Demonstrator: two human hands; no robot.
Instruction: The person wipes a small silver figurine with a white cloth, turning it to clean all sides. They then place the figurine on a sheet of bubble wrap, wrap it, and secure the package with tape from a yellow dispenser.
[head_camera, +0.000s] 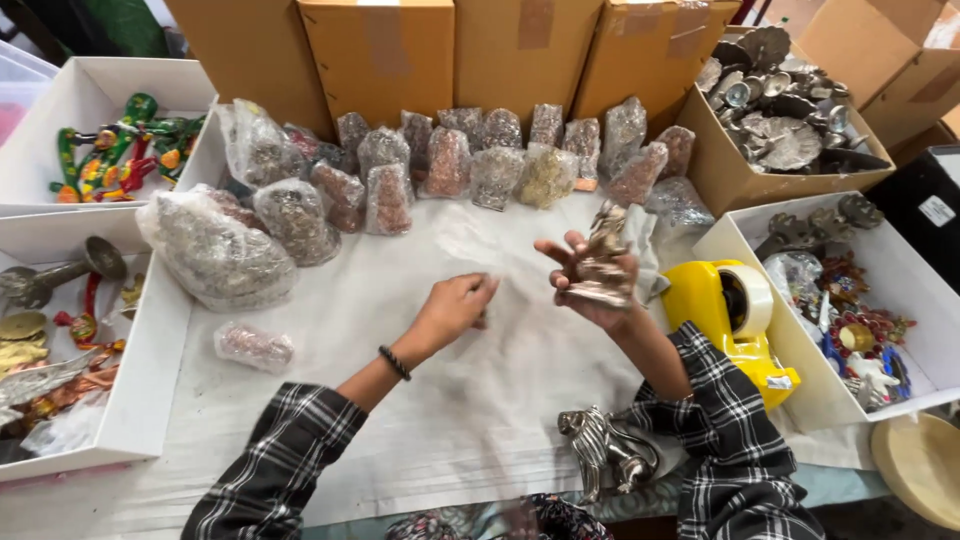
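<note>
Step in hand: the right hand (592, 285) holds up a small metal figurine (600, 262) above the white cloth (450, 400) that covers the bench; it looks like the moment of inspecting or turning the piece before it is wrapped.
Right fingers: grasping the figurine at its base, thumb and fingertips spread around it.
Left hand (455, 305): low over the cloth at 9 o'clock of the figurine, fingers curled together; I cannot tell if they pinch something small.
Next move, my judgement: it needs a steady hold at the base, because the figurine is tall, uneven and probably heavy for its size.
Figurine: brownish, dull shine, many small raised details, wider flat foot.
Wrapped pieces (450, 160): a row at 12 o'clock, each in clear crinkled plastic, with bigger bundles (215, 250) at 10 o'clock.
Tape dispenser (735, 315): yellow smooth plastic with a pale roll, at 3 o'clock, just beside the right forearm.
Silver animal figure (605, 450): polished, striped surface, lying at 6 o'clock near the bench edge.
Boxes: white trays (160, 370) at the sides with colourful ornaments; a brown carton (730, 175) at 1 o'clock with grey metal dishes.
</note>
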